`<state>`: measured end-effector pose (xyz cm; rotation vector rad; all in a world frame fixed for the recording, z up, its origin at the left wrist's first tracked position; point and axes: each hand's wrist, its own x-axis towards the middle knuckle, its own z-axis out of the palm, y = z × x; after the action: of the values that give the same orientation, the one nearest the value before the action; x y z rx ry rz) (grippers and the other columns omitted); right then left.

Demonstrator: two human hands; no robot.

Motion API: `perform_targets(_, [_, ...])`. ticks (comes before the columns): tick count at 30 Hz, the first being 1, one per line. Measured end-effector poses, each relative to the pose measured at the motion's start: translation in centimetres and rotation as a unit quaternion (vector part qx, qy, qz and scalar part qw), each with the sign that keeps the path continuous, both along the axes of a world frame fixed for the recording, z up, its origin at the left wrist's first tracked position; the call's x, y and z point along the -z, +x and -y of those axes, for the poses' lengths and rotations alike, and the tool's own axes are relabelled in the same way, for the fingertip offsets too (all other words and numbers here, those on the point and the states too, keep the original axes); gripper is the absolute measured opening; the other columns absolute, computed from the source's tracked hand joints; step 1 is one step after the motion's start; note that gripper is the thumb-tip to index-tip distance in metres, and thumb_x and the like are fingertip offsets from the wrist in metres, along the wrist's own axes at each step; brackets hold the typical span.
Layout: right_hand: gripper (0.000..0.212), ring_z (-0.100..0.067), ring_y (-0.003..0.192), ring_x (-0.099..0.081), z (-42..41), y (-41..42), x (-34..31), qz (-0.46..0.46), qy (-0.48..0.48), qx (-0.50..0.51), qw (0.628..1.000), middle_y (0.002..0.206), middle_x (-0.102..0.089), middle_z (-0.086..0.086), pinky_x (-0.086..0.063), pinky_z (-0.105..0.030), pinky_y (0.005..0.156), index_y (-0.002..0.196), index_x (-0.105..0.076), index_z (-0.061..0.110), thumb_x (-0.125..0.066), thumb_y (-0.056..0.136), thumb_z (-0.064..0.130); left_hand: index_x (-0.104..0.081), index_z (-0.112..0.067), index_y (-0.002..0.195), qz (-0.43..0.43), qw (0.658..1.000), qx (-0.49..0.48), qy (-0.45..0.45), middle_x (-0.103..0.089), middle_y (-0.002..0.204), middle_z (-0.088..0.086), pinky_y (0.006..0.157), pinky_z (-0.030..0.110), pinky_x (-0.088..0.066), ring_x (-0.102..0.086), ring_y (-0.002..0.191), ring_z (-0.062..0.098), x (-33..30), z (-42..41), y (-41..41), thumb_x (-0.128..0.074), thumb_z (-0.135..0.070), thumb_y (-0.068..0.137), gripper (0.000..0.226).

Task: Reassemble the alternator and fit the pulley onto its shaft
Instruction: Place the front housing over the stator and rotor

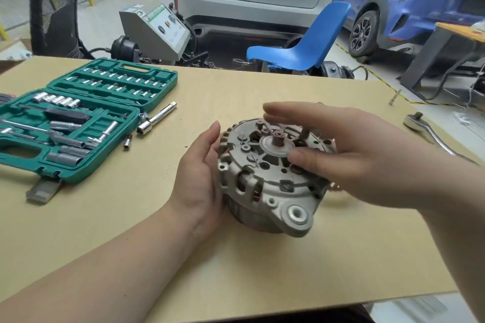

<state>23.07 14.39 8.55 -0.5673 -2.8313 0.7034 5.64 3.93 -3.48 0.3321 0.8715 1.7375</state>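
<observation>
A grey cast alternator [265, 178] lies on the wooden table [236, 257], its rear housing face up and a brown slip-ring shaft end [277, 140] poking from the middle. Copper windings show through the housing slots. My left hand [202, 181] rests flat against the alternator's left side, fingers straight. My right hand [349, 149] hovers over the right side of the housing, fingers stretched out, thumb near the top face; it holds nothing that I can see. No pulley is in view.
An open green socket set [78, 123] lies at the left with loose sockets and an extension bar [156, 118] beside it. A ratchet wrench [430, 134] lies at the right table edge, a small bolt [393, 97] beyond it. A blue chair and cars stand behind the table.
</observation>
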Motion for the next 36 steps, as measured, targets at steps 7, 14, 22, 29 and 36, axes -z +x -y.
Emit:
perform_targets(7, [0.082, 0.014, 0.153, -0.005, 1.3, 0.2, 2.9, -0.01, 0.084, -0.03, 0.996, 0.159, -0.031, 0.04, -0.025, -0.04, 0.127, 0.157, -0.034, 0.049, -0.039, 0.085, 0.088, -0.064, -0.01, 0.144, -0.025, 0.999, -0.022, 0.042, -0.069, 0.136, 0.024, 0.108, 0.05, -0.052, -0.066, 0.129, 0.044, 0.0, -0.4, -0.5, -0.055, -0.036, 0.096, 0.055])
perform_targets(14, [0.059, -0.035, 0.148, -0.043, 0.6, 2.1, 7.0, -0.273, 0.098, -0.091, 0.953, 0.146, -0.057, -0.011, -0.039, -0.058, 0.115, 0.135, -0.063, 0.006, -0.041, 0.108, 0.054, -0.069, -0.014, 0.131, -0.135, 0.988, 0.006, 0.078, -0.068, 0.135, 0.025, 0.106, 0.052, -0.051, -0.069, 0.118, 0.041, -0.7, -0.2, -1.6, -0.053, -0.024, 0.095, 0.041])
perform_targets(22, [0.1, -0.044, 0.151, -0.037, -2.6, 3.0, 11.7, -0.241, 0.269, -0.104, 0.926, 0.157, -0.043, -0.02, -0.029, -0.07, 0.119, 0.148, -0.036, 0.012, -0.087, 0.077, 0.06, -0.062, -0.014, 0.141, -0.13, 0.987, -0.016, 0.088, -0.067, 0.141, 0.02, 0.112, 0.055, -0.051, -0.064, 0.133, 0.039, 0.2, -0.3, -1.4, -0.041, -0.048, 0.107, 0.052])
perform_targets(29, [0.097, -0.043, 0.144, -0.047, -3.8, 1.1, 11.4, -0.297, 0.253, -0.119, 0.913, 0.147, -0.053, -0.023, -0.036, -0.065, 0.117, 0.145, -0.042, 0.006, -0.091, 0.075, 0.054, -0.071, -0.022, 0.127, -0.118, 0.987, -0.08, 0.071, -0.071, 0.135, 0.02, 0.103, 0.048, -0.058, -0.069, 0.126, 0.037, 0.5, -1.2, -1.0, -0.039, -0.05, 0.11, 0.046])
perform_targets(36, [0.096, -0.041, 0.134, -0.055, -3.6, -1.2, 10.4, -0.301, 0.219, -0.142, 0.917, 0.137, -0.059, -0.026, -0.043, -0.058, 0.113, 0.14, -0.051, -0.003, -0.094, 0.073, 0.05, -0.076, -0.018, 0.111, -0.063, 0.992, -0.098, 0.052, -0.074, 0.124, 0.022, 0.099, 0.053, -0.059, -0.072, 0.116, 0.041, 0.6, -1.6, -1.7, -0.06, -0.047, 0.094, 0.037])
